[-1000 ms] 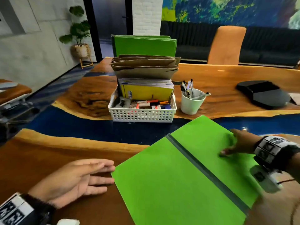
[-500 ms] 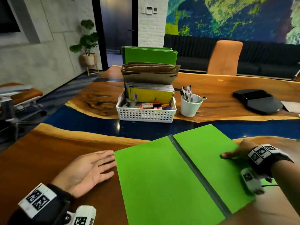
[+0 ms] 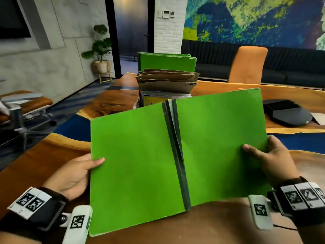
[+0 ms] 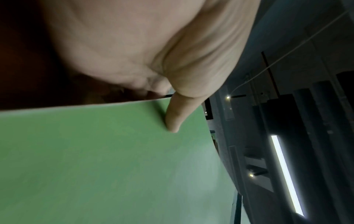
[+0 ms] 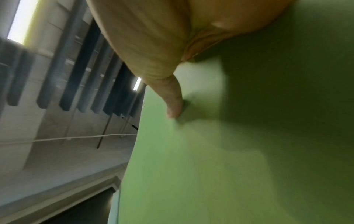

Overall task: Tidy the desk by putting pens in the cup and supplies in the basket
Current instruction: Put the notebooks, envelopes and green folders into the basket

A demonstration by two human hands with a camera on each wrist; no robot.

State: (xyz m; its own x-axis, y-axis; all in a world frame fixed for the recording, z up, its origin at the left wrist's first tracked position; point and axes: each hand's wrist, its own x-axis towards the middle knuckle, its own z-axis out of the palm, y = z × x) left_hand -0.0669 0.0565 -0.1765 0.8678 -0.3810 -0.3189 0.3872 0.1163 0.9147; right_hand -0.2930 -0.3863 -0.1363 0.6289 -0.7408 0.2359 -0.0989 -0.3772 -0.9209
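A large green folder with a dark spine is spread open and lifted off the desk, tilted toward me. My left hand grips its left edge, thumb on top and the other fingers hidden underneath. My right hand grips the right edge the same way, thumb pressed on the green cover. The folder hides the white basket and the pen cup. Above its top edge show the yellow notebook, brown envelopes and upright green folders.
The wood and blue resin desk runs under the folder. A black device lies at the right. An orange chair stands behind the desk, another chair at the left, a potted plant by the wall.
Both hands went from resting flat by and on the folder to gripping its edges. The folder has been lifted off the desk and tilted up, now covering the basket and cup.
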